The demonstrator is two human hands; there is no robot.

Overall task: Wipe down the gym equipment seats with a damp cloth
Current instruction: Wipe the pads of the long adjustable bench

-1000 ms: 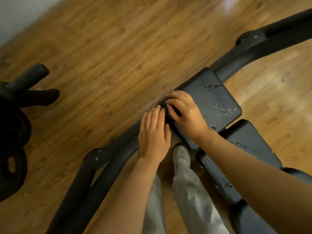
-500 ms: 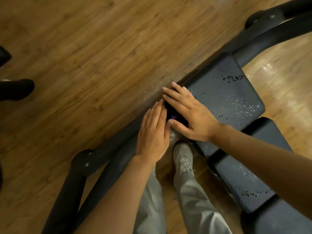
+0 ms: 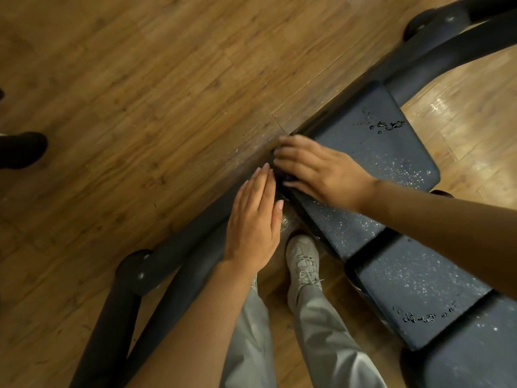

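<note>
A dark padded seat (image 3: 377, 152), speckled with water droplets, runs diagonally at the right, with a second pad (image 3: 414, 287) below it. My right hand (image 3: 321, 169) lies on the upper pad's near-left corner. Its fingers are stretched out and press on a dark purple cloth (image 3: 284, 176), which is almost wholly hidden beneath them. My left hand (image 3: 254, 219) is flat with straight fingers, just left of that corner over the machine's frame. Its fingertips nearly meet the right hand's fingers.
Thick black frame tubes (image 3: 173, 264) run from the lower left up to the seat, and another tube (image 3: 453, 43) leaves at the top right. My grey shoe (image 3: 303, 261) stands on the wooden floor (image 3: 140, 93) beside the pads. A black object (image 3: 19, 149) lies at the left edge.
My right hand's fingers have gone from curled to stretched flat over the cloth at the pad's corner. The left hand has stayed beside it. The view has shifted left and closer.
</note>
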